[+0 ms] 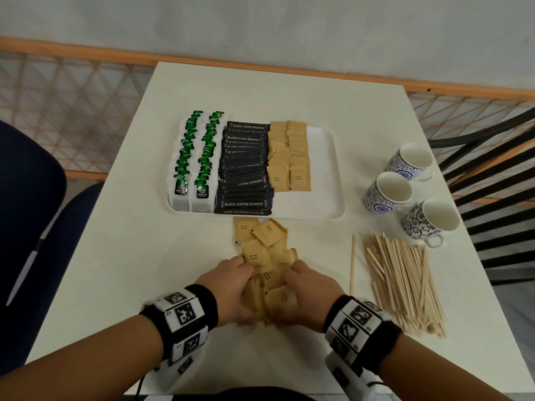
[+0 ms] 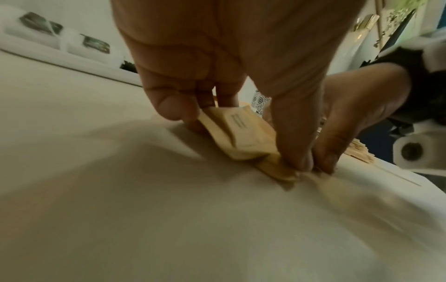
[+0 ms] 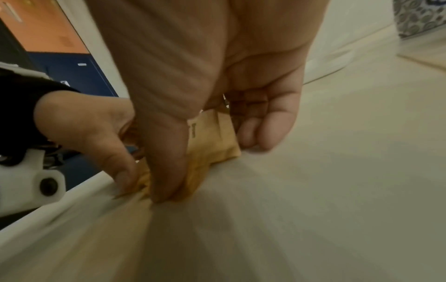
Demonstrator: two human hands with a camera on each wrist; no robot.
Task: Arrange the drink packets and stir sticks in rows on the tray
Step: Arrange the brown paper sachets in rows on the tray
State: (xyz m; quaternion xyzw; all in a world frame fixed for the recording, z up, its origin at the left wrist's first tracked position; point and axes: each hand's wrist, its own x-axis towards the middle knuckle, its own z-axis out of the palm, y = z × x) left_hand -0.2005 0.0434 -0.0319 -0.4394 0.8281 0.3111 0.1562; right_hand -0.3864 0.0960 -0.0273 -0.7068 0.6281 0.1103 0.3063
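Observation:
Both of my hands are gathering a loose pile of brown sugar packets (image 1: pixel 272 296) on the white table in front of the tray (image 1: pixel 324 180). My left hand (image 1: pixel 240 287) grips the pile from the left with thumb and curled fingers, and my right hand (image 1: pixel 295 287) grips it from the right. The left wrist view shows the packets (image 2: pixel 251 141) pinched in my left hand (image 2: pixel 229 126); the right wrist view shows the packets (image 3: pixel 212 137) in my right hand (image 3: pixel 212 164). More sugar packets (image 1: pixel 260 241) lie loose beyond my fingers. Wooden stir sticks (image 1: pixel 405 285) lie heaped to the right.
On the tray lie rows of green tea bags (image 1: pixel 191 157), black coffee sticks (image 1: pixel 246 169) and two columns of brown sugar packets (image 1: pixel 289 157); its right part is bare. Three blue-patterned cups (image 1: pixel 388 192) stand at the right. One stick (image 1: pixel 352 264) lies apart.

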